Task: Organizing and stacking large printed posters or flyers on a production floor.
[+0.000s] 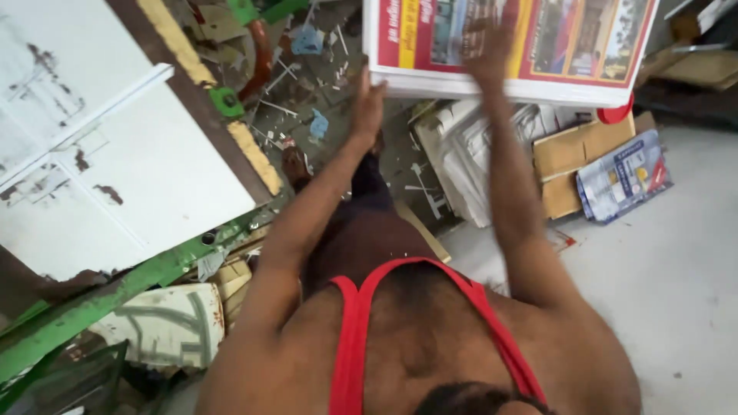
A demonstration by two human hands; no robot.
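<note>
A thick stack of printed sheets [584, 46], red and yellow on top with white edges, fills the top of the view. My left hand [367, 106] grips its near left corner, fingers against the white side edge. My right hand [492, 48] lies flat on the top sheet with fingers spread; it is blurred. Both arms reach forward from my chest, which bears a red strap.
A worn white tabletop [115, 154] with a green metal frame [115, 296] stands at the left. Paper scraps [307, 100] litter the floor by my foot [294, 165]. White paper piles [469, 154], brown cardboard boxes [573, 161] and a bluish wrapped packet [623, 177] sit under the stack.
</note>
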